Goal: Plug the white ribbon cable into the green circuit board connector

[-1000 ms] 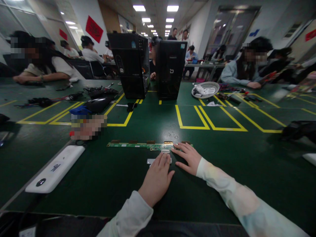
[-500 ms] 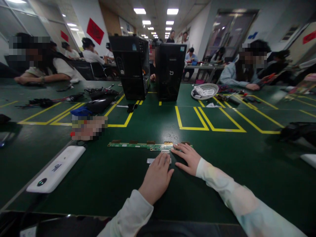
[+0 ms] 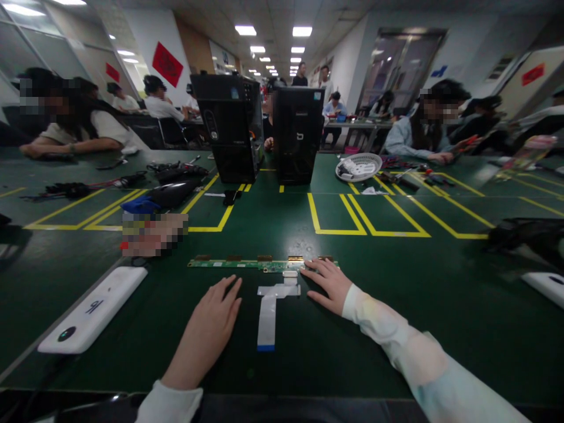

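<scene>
A long, narrow green circuit board (image 3: 229, 264) lies crosswise on the green table, with copper-coloured tabs along its far edge. From its connector a white flat ribbon cable (image 3: 267, 320) runs toward me, folded sideways and then down to a blue end. My right hand (image 3: 328, 285) rests at the board's right part, fingers spread, its fingertips on or against the board and covering some of it. To the left of the cable, my left hand (image 3: 210, 320) is over the table with its fingers stretched out, holding nothing and apart from cable and board.
A white power bank-like device (image 3: 94, 308) lies at left. Two black computer towers (image 3: 227, 129) stand at the back, beside a white basket (image 3: 359, 168). Cables (image 3: 74, 188) and a black-and-blue item (image 3: 161, 194) lie back left. Yellow tape marks the table. Co-workers sit around.
My left hand has moved left and toward me, off the ribbon cable, which now shows in full length. My right hand has stayed at the board. The view has shifted slightly.
</scene>
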The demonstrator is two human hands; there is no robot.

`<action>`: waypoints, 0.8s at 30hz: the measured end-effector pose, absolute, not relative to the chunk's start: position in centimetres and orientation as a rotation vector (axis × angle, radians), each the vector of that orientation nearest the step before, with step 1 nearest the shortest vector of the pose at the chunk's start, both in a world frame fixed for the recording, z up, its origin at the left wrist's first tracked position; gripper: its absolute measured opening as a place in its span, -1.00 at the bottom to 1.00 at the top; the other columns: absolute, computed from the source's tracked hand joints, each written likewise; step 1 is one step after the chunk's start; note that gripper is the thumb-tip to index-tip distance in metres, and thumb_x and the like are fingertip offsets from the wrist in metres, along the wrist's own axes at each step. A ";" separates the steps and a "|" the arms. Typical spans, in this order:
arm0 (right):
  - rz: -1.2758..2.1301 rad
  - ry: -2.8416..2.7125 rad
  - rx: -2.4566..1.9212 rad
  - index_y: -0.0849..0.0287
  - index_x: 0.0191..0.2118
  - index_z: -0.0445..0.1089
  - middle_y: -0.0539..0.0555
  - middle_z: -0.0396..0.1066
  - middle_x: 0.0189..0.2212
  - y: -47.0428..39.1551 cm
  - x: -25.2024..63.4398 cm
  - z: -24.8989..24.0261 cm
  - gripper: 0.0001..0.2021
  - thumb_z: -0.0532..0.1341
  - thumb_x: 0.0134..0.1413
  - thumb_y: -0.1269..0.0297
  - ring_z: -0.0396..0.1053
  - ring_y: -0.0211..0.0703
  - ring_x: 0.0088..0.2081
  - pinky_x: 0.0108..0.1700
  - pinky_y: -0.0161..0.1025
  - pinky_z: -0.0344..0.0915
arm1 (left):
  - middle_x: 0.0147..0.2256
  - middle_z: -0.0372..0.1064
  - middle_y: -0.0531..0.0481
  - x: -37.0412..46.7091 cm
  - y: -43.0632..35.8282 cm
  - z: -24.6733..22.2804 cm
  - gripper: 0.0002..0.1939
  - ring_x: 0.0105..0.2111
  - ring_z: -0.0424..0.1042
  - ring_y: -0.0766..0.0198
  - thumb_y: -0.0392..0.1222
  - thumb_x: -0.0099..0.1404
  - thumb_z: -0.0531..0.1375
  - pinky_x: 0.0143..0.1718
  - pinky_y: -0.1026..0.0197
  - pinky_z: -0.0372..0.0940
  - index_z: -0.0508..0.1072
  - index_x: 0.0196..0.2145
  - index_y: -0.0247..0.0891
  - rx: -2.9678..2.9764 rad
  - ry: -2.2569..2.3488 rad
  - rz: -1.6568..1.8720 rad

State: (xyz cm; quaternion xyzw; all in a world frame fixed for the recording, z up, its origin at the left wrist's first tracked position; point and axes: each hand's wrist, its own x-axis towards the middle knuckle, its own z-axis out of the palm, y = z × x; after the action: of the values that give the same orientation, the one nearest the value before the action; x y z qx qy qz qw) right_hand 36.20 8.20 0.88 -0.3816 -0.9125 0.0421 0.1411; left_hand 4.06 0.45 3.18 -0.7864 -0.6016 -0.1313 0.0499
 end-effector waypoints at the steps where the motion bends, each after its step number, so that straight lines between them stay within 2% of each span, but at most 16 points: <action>1: 0.123 -2.636 -1.105 0.14 0.26 0.20 0.24 0.14 0.25 8.2 36.2 0.9 -0.47 0.07 0.24 0.05 0.02 0.14 0.28 0.26 0.23 -0.01 | 0.15 0.30 -0.24 2.5 0.3 2.7 -0.51 0.14 0.31 0.02 -0.06 0.41 -0.11 0.15 -0.10 0.24 0.34 0.16 -0.31 -2.355 -1.871 -0.402; 4: 0.113 -2.633 -1.114 0.18 0.27 0.18 0.25 0.14 0.25 8.0 36.1 1.1 -0.46 0.07 0.25 0.06 -0.01 0.15 0.29 0.28 0.23 -0.03 | 0.10 0.34 -0.32 -1.2 -0.4 1.4 -0.47 0.09 0.36 -0.05 -0.04 0.39 -0.12 0.11 -0.13 0.26 0.39 0.10 -0.39 -2.251 -1.906 -0.415; 7: 0.093 -2.638 -1.069 0.19 0.29 0.16 0.27 0.13 0.25 7.8 35.6 1.6 -0.45 0.06 0.26 0.07 -0.07 0.16 0.32 0.29 0.24 -0.10 | 0.11 0.33 -0.32 -2.4 -0.8 0.7 -0.47 0.10 0.34 -0.08 -0.03 0.39 -0.12 0.13 -0.17 0.23 0.38 0.11 -0.39 -2.206 -1.892 -0.451; 12: 0.124 -2.711 -0.942 0.05 0.25 0.23 0.25 -0.01 0.31 7.3 34.2 2.2 -0.49 0.09 0.24 0.03 -0.14 0.17 0.34 0.29 0.23 -0.10 | 0.11 0.33 -0.32 -1.6 -0.3 0.7 -0.46 0.12 0.32 -0.08 0.00 0.40 -0.12 0.14 -0.17 0.22 0.37 0.11 -0.39 -2.198 -1.889 -0.475; 15: 0.165 -2.731 -0.959 0.01 0.26 0.22 0.25 -0.05 0.33 7.2 33.5 2.4 -0.46 0.12 0.21 -0.02 -0.12 0.19 0.34 0.28 0.23 -0.07 | 0.11 0.32 -0.31 -1.2 0.2 0.7 -0.46 0.12 0.31 -0.08 0.00 0.40 -0.11 0.14 -0.16 0.21 0.37 0.11 -0.39 -2.177 -1.908 -0.478; 24: 0.181 -2.743 -0.998 0.02 0.26 0.22 0.27 0.02 0.30 7.4 33.5 2.3 -0.46 0.12 0.21 -0.02 -0.03 0.17 0.31 0.25 0.23 -0.01 | 0.11 0.33 -0.30 -1.1 0.4 0.8 -0.48 0.13 0.31 -0.07 0.00 0.39 -0.09 0.14 -0.17 0.23 0.37 0.12 -0.36 -2.175 -1.925 -0.501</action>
State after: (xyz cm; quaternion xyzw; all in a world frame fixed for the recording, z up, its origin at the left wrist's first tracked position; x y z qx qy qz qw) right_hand 33.48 7.35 2.27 -0.3393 -0.9324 0.0616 0.1085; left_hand -1.11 0.38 0.80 -0.7346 -0.6499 -0.1692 0.0970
